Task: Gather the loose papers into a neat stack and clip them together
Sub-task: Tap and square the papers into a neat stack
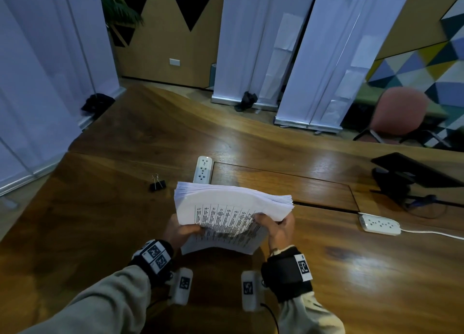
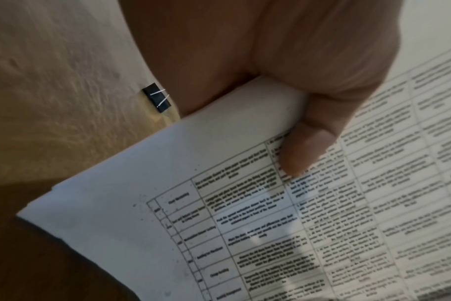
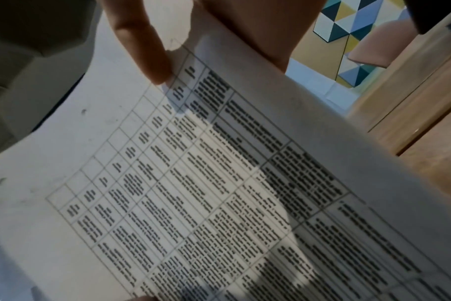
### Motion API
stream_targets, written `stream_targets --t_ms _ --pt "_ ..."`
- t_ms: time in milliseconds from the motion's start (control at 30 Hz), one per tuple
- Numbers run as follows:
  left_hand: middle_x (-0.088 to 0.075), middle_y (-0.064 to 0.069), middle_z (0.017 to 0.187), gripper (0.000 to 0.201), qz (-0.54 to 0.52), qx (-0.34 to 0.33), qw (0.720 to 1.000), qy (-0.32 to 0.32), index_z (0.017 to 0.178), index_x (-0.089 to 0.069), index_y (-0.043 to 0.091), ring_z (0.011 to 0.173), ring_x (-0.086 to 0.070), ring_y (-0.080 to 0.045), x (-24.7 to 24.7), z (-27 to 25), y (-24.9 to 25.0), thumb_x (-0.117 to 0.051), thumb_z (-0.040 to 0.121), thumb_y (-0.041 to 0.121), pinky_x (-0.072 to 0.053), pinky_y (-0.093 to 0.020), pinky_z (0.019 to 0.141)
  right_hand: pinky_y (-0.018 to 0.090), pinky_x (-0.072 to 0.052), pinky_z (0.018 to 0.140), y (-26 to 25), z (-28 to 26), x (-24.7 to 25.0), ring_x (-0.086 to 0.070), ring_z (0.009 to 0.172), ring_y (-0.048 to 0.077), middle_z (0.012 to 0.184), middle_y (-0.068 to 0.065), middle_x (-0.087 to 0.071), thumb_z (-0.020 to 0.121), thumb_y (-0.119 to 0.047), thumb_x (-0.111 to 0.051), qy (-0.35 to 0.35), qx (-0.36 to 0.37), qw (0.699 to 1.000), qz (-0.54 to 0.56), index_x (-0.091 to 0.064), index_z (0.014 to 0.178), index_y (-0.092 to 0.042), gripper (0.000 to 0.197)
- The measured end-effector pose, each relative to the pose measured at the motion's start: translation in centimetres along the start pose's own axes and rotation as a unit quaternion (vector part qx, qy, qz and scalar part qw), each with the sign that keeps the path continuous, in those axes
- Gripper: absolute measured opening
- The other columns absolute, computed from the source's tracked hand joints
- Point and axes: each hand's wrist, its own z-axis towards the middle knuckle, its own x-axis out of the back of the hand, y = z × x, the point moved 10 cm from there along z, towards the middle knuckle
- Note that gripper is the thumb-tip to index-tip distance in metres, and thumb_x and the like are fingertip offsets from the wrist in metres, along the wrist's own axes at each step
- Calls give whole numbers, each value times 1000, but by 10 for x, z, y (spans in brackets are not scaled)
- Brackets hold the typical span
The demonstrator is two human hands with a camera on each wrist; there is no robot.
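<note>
A thick stack of printed papers (image 1: 231, 208) with tables of text is held above the wooden table (image 1: 100, 220), bowed upward in the middle. My left hand (image 1: 182, 229) grips its left edge, the thumb lying on the top sheet (image 2: 245, 213). My right hand (image 1: 275, 227) grips the right edge, thumb on the printed page (image 3: 193, 183). The far edges of the sheets are fanned and uneven. A black binder clip (image 1: 157, 184) with silver handles lies on the table to the left of the stack, also in the left wrist view as the binder clip (image 2: 156, 97).
A white power strip (image 1: 203, 169) lies just beyond the stack, another power strip (image 1: 380, 224) with its cable to the right. A black stand (image 1: 401, 175) sits at the right edge. White roll-up banners (image 1: 256, 44) and a pink chair (image 1: 399, 111) stand beyond the table.
</note>
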Motion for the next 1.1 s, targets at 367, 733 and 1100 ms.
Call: stream_targets --t_ms 367,733,1100 --pt "-69 -4 86 49 -78 -139 983 86 107 -55 9 77 -69 -16 2 -39 117 -61 74 44 -55 -21 60 17 -54 60 3 0 6 -68 74 4 84 7 -68 50 -9 -72 29 15 999 -41 -57 101 9 56" --pt "-60 0 68 18 -31 -93 970 221 78 -54 18 54 -60 -3 7 -35 132 -56 93 29 -46 -13 44 18 -53 63 -6 -6 0 -67 77 1 87 5 -67 55 -22 -71 23 45 997 -57 -57 103 5 57" --pt "-57 0 64 15 -55 -104 971 209 81 -53 12 50 -59 -3 4 -35 134 -56 93 21 -43 -15 42 25 -40 70 -34 -2 1 -50 74 13 77 3 -51 67 -54 -61 87 82 992 -47 -49 69 -30 27"
